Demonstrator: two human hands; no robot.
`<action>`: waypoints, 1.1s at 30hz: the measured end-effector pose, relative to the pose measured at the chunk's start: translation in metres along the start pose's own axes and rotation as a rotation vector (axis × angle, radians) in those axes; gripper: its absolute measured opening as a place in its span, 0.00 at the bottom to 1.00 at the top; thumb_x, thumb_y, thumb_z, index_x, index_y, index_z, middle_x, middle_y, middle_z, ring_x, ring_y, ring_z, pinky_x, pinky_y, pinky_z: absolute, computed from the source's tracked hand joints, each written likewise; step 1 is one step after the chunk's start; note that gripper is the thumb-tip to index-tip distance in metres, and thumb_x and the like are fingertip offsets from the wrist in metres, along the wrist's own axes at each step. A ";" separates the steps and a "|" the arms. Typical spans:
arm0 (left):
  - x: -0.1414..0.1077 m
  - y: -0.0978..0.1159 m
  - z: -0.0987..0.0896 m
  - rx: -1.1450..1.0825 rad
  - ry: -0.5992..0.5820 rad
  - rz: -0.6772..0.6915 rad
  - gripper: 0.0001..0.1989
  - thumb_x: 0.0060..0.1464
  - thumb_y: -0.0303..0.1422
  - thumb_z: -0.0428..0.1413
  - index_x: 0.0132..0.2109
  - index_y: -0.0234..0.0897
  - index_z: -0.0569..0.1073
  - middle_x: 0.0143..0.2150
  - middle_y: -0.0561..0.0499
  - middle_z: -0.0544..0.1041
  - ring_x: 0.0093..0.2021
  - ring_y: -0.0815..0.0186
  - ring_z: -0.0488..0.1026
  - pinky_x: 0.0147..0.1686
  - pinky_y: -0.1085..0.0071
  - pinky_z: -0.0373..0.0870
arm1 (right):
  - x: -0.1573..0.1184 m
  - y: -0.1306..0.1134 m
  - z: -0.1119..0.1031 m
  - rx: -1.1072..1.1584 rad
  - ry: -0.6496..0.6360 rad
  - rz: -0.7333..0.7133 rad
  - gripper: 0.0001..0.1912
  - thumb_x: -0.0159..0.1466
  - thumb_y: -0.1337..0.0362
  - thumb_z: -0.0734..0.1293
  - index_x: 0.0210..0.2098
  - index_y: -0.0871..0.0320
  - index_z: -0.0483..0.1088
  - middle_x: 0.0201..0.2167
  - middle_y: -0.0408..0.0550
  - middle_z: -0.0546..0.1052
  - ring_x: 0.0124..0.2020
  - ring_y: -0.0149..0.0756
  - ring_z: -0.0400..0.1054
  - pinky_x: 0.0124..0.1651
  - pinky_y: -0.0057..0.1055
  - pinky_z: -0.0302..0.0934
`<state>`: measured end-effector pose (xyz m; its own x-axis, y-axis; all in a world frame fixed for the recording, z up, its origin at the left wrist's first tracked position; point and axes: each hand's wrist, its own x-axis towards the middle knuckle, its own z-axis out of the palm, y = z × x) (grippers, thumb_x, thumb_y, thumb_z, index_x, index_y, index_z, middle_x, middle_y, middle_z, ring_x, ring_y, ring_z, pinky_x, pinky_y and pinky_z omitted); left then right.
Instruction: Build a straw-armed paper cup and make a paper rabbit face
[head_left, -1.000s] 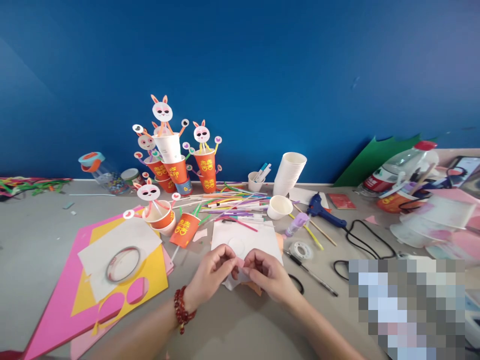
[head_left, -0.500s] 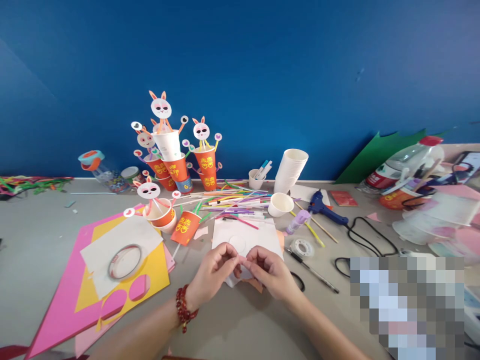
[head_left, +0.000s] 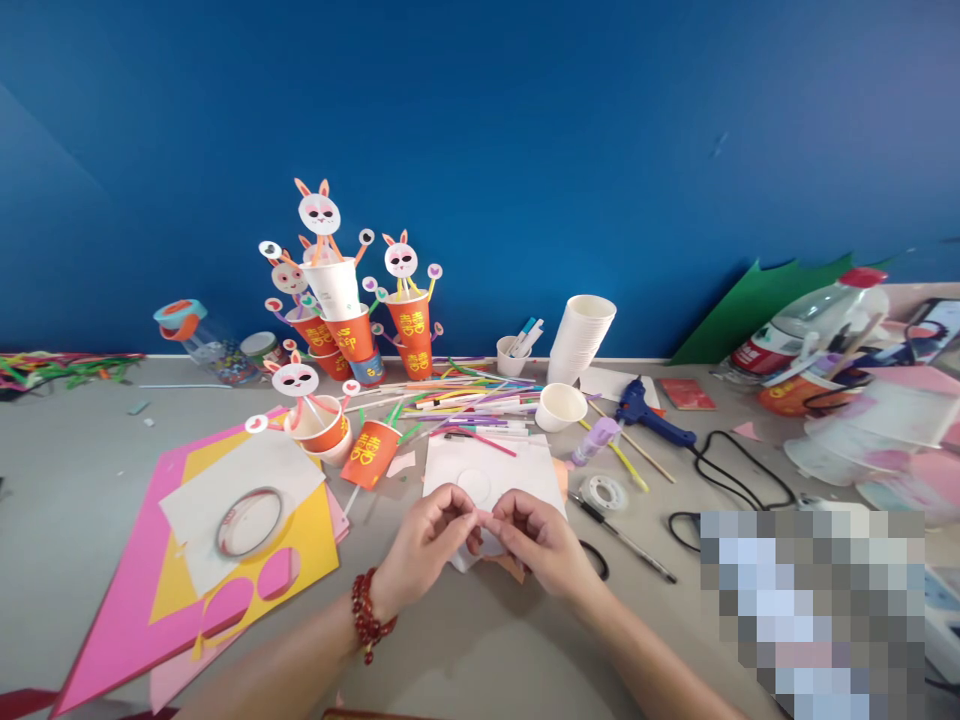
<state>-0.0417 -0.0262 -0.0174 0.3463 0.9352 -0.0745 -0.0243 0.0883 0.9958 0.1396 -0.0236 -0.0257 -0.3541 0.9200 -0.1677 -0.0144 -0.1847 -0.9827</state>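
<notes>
My left hand (head_left: pixel 435 535), with a beaded bracelet (head_left: pixel 364 605) on the wrist, is closed in a pinch. Its fingertips meet those of my right hand (head_left: pixel 536 540), which is pinched the same way. Something small and pinkish seems to be between them, too small to name. Under both hands lies white paper (head_left: pixel 525 465) bearing a white paper circle (head_left: pixel 473 487). An orange-pink scrap (head_left: pixel 504 568) shows just below the fingers. To the right are a roll of clear tape (head_left: pixel 602 493) and a black pen (head_left: pixel 626 540).
Several rabbit-headed paper cups (head_left: pixel 412 318) stand at the back left. A tape roll (head_left: pixel 251 522) lies on coloured sheets (head_left: pixel 120 570) at left. Loose sticks (head_left: pixel 465 400), a cup stack (head_left: pixel 581 340), a purple glue stick (head_left: pixel 596 442) and a corded glue gun (head_left: pixel 652 420) are beyond the hands.
The view has shifted very slightly. Both hands keep their pinch in the same place, and nothing else has visibly moved.
</notes>
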 end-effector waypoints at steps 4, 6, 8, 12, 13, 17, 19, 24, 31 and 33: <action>-0.001 0.001 0.000 -0.017 0.005 0.001 0.13 0.63 0.41 0.54 0.37 0.35 0.69 0.29 0.53 0.72 0.31 0.68 0.73 0.34 0.72 0.68 | -0.002 -0.005 0.003 0.009 0.015 0.001 0.24 0.60 0.43 0.70 0.27 0.57 0.63 0.16 0.35 0.64 0.15 0.22 0.52 0.18 0.22 0.46; -0.002 0.002 0.001 -0.029 -0.003 0.000 0.13 0.62 0.41 0.54 0.37 0.35 0.69 0.30 0.53 0.72 0.31 0.68 0.72 0.33 0.73 0.67 | -0.003 -0.005 0.004 0.020 0.036 -0.006 0.24 0.60 0.43 0.70 0.27 0.57 0.63 0.17 0.35 0.64 0.15 0.23 0.52 0.18 0.22 0.46; -0.003 0.003 0.003 -0.040 -0.008 0.004 0.13 0.62 0.41 0.55 0.38 0.35 0.69 0.31 0.52 0.72 0.31 0.69 0.71 0.32 0.74 0.66 | -0.003 -0.003 0.005 0.035 0.054 -0.017 0.24 0.60 0.43 0.70 0.28 0.57 0.64 0.17 0.36 0.65 0.16 0.24 0.53 0.19 0.23 0.47; -0.004 0.000 0.008 -0.043 0.027 0.047 0.13 0.62 0.41 0.55 0.37 0.35 0.70 0.32 0.52 0.71 0.32 0.69 0.69 0.34 0.74 0.66 | -0.003 0.004 0.007 0.046 0.051 -0.053 0.22 0.62 0.44 0.69 0.28 0.57 0.65 0.17 0.37 0.66 0.16 0.25 0.55 0.19 0.23 0.48; -0.004 -0.001 0.009 -0.045 0.036 0.056 0.13 0.62 0.41 0.55 0.37 0.35 0.70 0.32 0.52 0.71 0.33 0.69 0.69 0.35 0.73 0.66 | -0.004 0.006 0.008 0.043 0.051 -0.064 0.22 0.63 0.45 0.68 0.29 0.57 0.66 0.17 0.37 0.65 0.16 0.25 0.55 0.20 0.24 0.49; -0.004 -0.003 0.012 -0.061 0.069 0.055 0.14 0.61 0.42 0.56 0.36 0.35 0.70 0.30 0.52 0.70 0.32 0.68 0.68 0.34 0.73 0.65 | -0.006 0.007 0.011 0.036 0.078 -0.094 0.20 0.65 0.47 0.67 0.29 0.57 0.66 0.19 0.38 0.67 0.17 0.24 0.54 0.23 0.25 0.53; -0.004 -0.003 0.012 -0.064 0.079 0.054 0.14 0.60 0.42 0.56 0.35 0.35 0.70 0.30 0.53 0.70 0.32 0.68 0.67 0.34 0.73 0.65 | -0.007 0.006 0.011 0.029 0.079 -0.099 0.20 0.65 0.47 0.67 0.29 0.57 0.65 0.20 0.38 0.67 0.17 0.24 0.54 0.23 0.25 0.53; -0.004 -0.005 0.010 -0.005 0.065 0.043 0.14 0.61 0.42 0.55 0.34 0.35 0.69 0.29 0.53 0.69 0.31 0.68 0.66 0.34 0.73 0.64 | -0.006 0.001 0.009 0.044 0.076 -0.096 0.20 0.62 0.45 0.68 0.30 0.57 0.66 0.18 0.37 0.65 0.17 0.26 0.55 0.22 0.25 0.52; -0.005 -0.003 0.009 0.192 0.065 0.065 0.13 0.62 0.40 0.53 0.33 0.36 0.69 0.29 0.52 0.69 0.31 0.67 0.66 0.33 0.72 0.64 | -0.004 0.000 0.005 0.007 0.065 -0.071 0.15 0.60 0.54 0.69 0.28 0.57 0.65 0.19 0.38 0.65 0.19 0.26 0.56 0.22 0.24 0.50; -0.005 -0.002 0.008 0.224 0.085 0.090 0.12 0.61 0.38 0.53 0.33 0.36 0.69 0.29 0.52 0.70 0.32 0.67 0.67 0.34 0.71 0.64 | -0.004 0.001 0.005 -0.008 0.061 -0.077 0.14 0.60 0.55 0.69 0.27 0.57 0.65 0.19 0.38 0.65 0.19 0.26 0.56 0.23 0.24 0.50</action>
<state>-0.0354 -0.0336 -0.0182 0.2723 0.9620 0.0203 0.1600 -0.0661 0.9849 0.1364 -0.0286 -0.0256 -0.2942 0.9509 -0.0957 -0.0323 -0.1100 -0.9934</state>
